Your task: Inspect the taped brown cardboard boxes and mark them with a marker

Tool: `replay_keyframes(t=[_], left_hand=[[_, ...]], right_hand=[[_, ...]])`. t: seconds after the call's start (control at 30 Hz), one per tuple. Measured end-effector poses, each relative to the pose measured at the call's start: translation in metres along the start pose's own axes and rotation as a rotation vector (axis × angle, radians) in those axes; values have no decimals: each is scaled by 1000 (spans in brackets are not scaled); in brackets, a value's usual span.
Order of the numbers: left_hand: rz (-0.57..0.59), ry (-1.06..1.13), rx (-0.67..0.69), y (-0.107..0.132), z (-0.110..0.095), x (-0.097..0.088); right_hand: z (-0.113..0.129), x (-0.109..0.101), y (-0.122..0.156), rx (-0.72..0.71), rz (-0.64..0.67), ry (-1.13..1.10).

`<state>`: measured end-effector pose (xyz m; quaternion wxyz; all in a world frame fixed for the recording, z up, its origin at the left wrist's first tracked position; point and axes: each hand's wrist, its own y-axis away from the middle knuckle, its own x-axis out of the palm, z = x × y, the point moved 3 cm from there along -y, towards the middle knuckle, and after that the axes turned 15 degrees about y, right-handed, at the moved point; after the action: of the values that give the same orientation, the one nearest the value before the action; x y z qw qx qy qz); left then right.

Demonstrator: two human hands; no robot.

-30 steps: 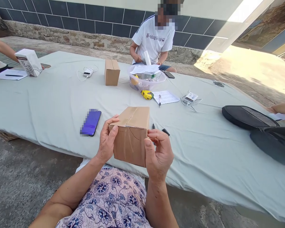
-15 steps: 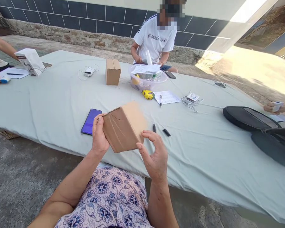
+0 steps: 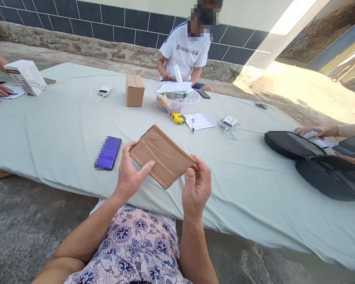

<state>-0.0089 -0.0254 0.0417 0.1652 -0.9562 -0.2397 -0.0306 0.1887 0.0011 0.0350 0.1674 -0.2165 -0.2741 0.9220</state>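
A small brown cardboard box [image 3: 163, 154] is held tilted above the near side of the table, one creased face turned up to me. My left hand [image 3: 130, 173] is closed on its left side, the thumb lying over the creased face and the fingers mostly hidden behind. At the right corner, the fingers of my right hand [image 3: 198, 183] are bent against the edge, with the thumb raised beside it. To the left of the box lies a phone [image 3: 109, 154] with a lit blue-violet screen.
Across the light cloth-covered table [image 3: 71, 118] stand another cardboard box [image 3: 135, 90] and a plastic basket [image 3: 177, 105] before a seated person [image 3: 185, 49]. A yellow tape measure [image 3: 177, 118] and paper [image 3: 204, 121] lie nearer. On the right is an open black case [image 3: 296, 144]; at left, a white carton [image 3: 28, 79].
The box has been turned so its creased face points up more, and its lighter side is no longer visible. My left thumb now lies across it; my right hand has closed in at the corner.
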Motion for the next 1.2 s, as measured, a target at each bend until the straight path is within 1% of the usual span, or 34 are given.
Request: replay_keyframes(t=[0.07,0.13,0.2,0.3,0.37,0.43,0.57,0.73,0.87,1.03,1.13,1.2], left_hand=[[36,-90,40,3,-4,4],[75,-108,38,4,-5,6],[64,-102,25,4,-4,7],[-11,-139,32,4,-4,5],[-34,-178,28,5,-4,6],[-22,-208,27,6,-5,7],[43,-251,61,7,-6,10],[37,-218,76,5,-4,6],[24,-210,69,1,-1,0],[-19,-179,46,-7,2,-8],[-55,-141,18,-11,3,-12],[-77,-103,4,-13,3,-15]], right_hand=[[2,-2,1,-29,14,17],[3,-4,2,-60,26,75],[4,-5,2,-70,44,142],[6,-7,3,-42,79,207],[8,-7,3,-21,96,233],[8,-8,4,-11,95,248],[7,-7,5,-3,82,254],[7,-7,5,-30,92,191],[9,-6,3,-61,124,92],[8,-1,3,-89,181,-50],[6,2,3,-157,253,-119],[6,4,4,-229,312,-117]])
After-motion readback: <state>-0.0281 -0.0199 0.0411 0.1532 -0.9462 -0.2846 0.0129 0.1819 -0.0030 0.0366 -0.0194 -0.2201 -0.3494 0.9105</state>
